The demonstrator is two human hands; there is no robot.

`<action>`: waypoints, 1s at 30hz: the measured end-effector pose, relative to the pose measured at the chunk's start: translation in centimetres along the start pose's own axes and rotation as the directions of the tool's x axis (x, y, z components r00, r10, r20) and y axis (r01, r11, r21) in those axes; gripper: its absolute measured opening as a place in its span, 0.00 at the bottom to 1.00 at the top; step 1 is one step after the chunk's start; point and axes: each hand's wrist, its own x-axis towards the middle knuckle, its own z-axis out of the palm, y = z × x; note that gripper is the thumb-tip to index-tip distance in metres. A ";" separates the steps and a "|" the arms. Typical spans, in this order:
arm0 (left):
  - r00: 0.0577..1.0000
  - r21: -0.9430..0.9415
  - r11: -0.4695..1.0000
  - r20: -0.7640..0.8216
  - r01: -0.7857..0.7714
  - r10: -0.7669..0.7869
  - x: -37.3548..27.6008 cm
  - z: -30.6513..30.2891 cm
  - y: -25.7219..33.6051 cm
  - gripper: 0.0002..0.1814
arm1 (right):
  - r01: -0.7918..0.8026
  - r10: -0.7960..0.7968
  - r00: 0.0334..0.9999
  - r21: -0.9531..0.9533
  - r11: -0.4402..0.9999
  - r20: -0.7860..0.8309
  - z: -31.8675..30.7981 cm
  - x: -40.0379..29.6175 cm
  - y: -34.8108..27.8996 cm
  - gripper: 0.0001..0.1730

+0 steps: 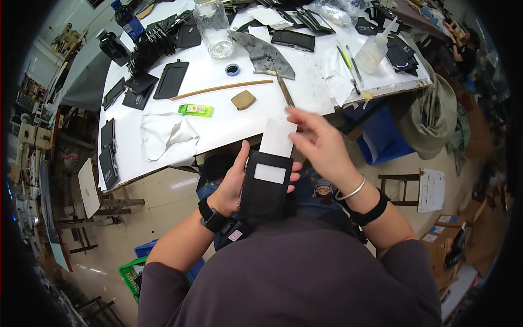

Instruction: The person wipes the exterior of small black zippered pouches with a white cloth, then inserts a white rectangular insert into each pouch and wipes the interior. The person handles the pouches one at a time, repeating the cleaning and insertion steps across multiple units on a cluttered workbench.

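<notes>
My left hand (pixel 229 186) grips a black card wallet (pixel 263 200) from beneath, its thumb along the zippered left edge and fingertips showing at the right. A white card (pixel 278 139) sticks up out of the wallet's top, and white shows through its small window (pixel 270 173). Beside the card's right edge is my right hand (pixel 320 143), slightly blurred, thumb and index finger apart. Its thumb tip overlaps the card's edge, with no grip visible. Just beyond the index finger, a narrow tool with a wooden handle (pixel 285 92) lies on the table.
The white-topped table (pixel 229 135) holds a green lighter (pixel 195 110), a wooden stick (pixel 220 90), a tan block (pixel 243 100), a blue-rimmed cap (pixel 232 70), a white cloth (pixel 169 137), a clear jar (pixel 213 30), a squeeze bottle (pixel 371 53) and several black wallets (pixel 171 79). A person (pixel 466 51) is at far right.
</notes>
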 end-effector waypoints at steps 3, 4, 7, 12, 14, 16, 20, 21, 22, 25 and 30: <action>0.999 0.009 1.000 -0.031 0.008 -0.008 0.2 0.3 0.0 0.45 | 0.077 -0.084 0.996 -0.154 0.985 -0.036 -0.4 0.3 -0.4 0.21; 1.000 0.012 1.000 -0.014 0.002 -0.002 0.3 0.2 -0.2 0.45 | 0.072 -0.074 0.997 -0.200 0.977 -0.001 -0.4 0.1 -0.5 0.21; 0.999 0.028 1.000 -0.042 0.007 -0.006 0.4 0.2 0.0 0.46 | 0.039 -0.039 0.999 -0.174 0.984 0.007 0.1 -0.5 -0.7 0.21; 1.000 -0.003 1.000 -0.005 0.004 -0.004 0.4 -0.3 -0.3 0.46 | 0.113 -0.109 0.994 -0.188 0.976 0.031 0.3 -0.3 0.0 0.20; 1.000 -0.016 1.000 0.005 0.026 -0.026 0.5 -0.2 -0.4 0.46 | -0.001 0.008 0.997 -0.085 0.996 0.074 -0.1 0.2 0.5 0.20; 0.999 -0.040 0.998 0.019 0.042 -0.041 0.5 -0.3 -0.5 0.46 | -0.175 0.158 0.977 0.112 0.978 0.145 -0.4 1.0 1.1 0.20; 0.999 -0.111 0.993 -0.010 0.050 -0.051 0.8 -0.5 -0.5 0.45 | -0.201 0.182 0.970 0.110 0.973 0.162 -1.0 1.5 0.8 0.19; 0.998 -0.125 0.991 -0.038 0.043 -0.049 0.8 -0.4 -0.5 0.45 | -0.209 0.189 0.966 0.105 0.972 0.176 -1.2 1.7 0.5 0.20; 0.998 -0.123 0.991 -0.027 0.052 -0.055 0.8 -0.4 -0.5 0.45 | -0.217 0.195 0.962 0.100 0.971 0.191 -1.2 1.8 0.3 0.20; 0.998 -0.112 0.991 0.020 0.068 -0.066 0.8 -0.6 -0.7 0.45 | -0.268 0.233 0.938 0.108 0.958 0.256 -0.8 1.2 0.7 0.20; 0.998 -0.097 0.994 0.038 0.049 -0.045 1.1 -0.9 -0.4 0.45 | -0.193 0.190 0.980 0.058 0.979 0.049 0.0 -0.1 -0.1 0.18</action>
